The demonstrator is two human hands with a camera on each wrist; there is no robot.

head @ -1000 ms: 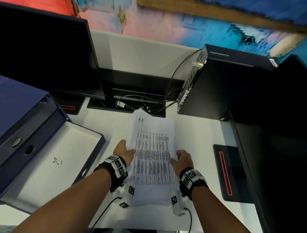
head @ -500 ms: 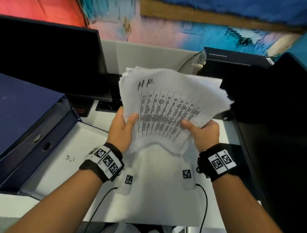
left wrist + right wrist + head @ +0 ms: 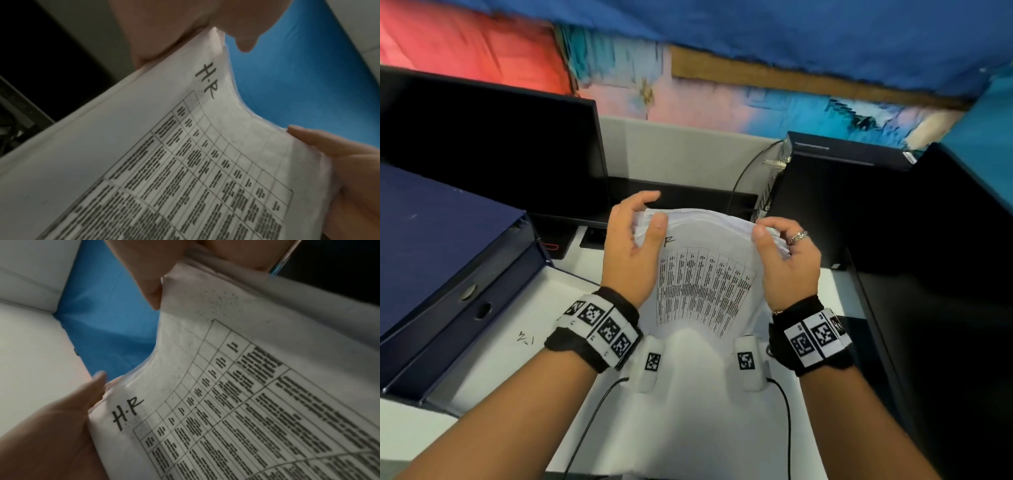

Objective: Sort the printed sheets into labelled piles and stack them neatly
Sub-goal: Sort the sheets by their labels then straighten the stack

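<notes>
Stack of printed sheets (image 3: 705, 274), top page hand-marked "H·R" (image 3: 205, 81) above a printed table, held upright above the white desk (image 3: 688, 411) between both hands. Left hand (image 3: 630, 253): thumb on the front face, fingers curled over the top left corner. Right hand (image 3: 787, 260): thumb and fingers pinch the top right corner. Top edge bows. Open blue box file (image 3: 448, 260) sits left of the stack.

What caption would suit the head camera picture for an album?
Both hands, left hand and right hand, grip a bowed stack of printed sheets upright above the white desk, beside a blue box file.
</notes>
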